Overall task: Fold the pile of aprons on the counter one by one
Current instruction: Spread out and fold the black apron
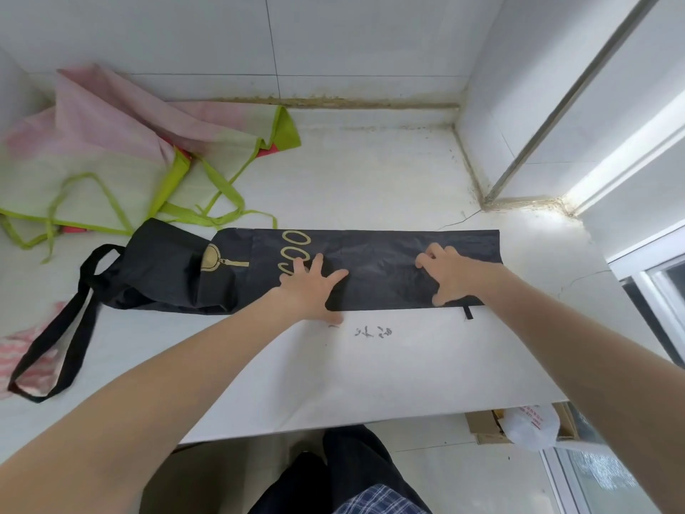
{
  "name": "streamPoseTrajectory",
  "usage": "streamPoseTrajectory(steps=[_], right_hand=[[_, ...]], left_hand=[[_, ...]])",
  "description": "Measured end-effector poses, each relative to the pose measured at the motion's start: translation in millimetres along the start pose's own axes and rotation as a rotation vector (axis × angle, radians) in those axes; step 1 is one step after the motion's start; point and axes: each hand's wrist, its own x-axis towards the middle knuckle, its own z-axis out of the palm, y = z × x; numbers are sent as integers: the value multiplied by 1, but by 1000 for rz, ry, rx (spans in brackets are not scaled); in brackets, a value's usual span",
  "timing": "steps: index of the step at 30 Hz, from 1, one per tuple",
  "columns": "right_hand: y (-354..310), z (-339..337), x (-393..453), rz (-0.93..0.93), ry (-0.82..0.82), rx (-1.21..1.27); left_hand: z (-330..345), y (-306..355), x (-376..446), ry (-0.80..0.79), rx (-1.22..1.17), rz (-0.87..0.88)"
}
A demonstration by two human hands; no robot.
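A black apron (pixel 381 268) with gold print lies folded into a long strip across the white counter (pixel 370 365). Its black strap (pixel 55 335) loops off to the left. My left hand (pixel 311 287) presses flat on the strip near its middle, fingers spread. My right hand (pixel 450 272) rests on the strip's right part with fingers bent down onto the cloth. A pink and green apron (pixel 111 157) with lime straps lies crumpled at the back left.
A pink patterned cloth (pixel 26 350) shows at the left edge under the black strap. A tiled wall rises behind the counter and a window ledge (pixel 556 202) stands at the right. Below the counter's front edge sit a cardboard box and a plastic bag (pixel 530 428).
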Motion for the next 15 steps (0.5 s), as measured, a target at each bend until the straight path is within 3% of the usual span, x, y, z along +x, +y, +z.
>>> streamPoseTrajectory(steps=[4,7,11,15], right_hand=[[5,18,-13,-46,68,31],[10,23,-18,21,126,50],[13,28,-14,10,254,19],[21,9,-12,-54,197,80]], left_hand=[[-6,-9,7,63,24,-36],[-18,-19,11,99,67,-3],[-30,-12,17,-3,146,-53],[-30,18,21,99,240,6]])
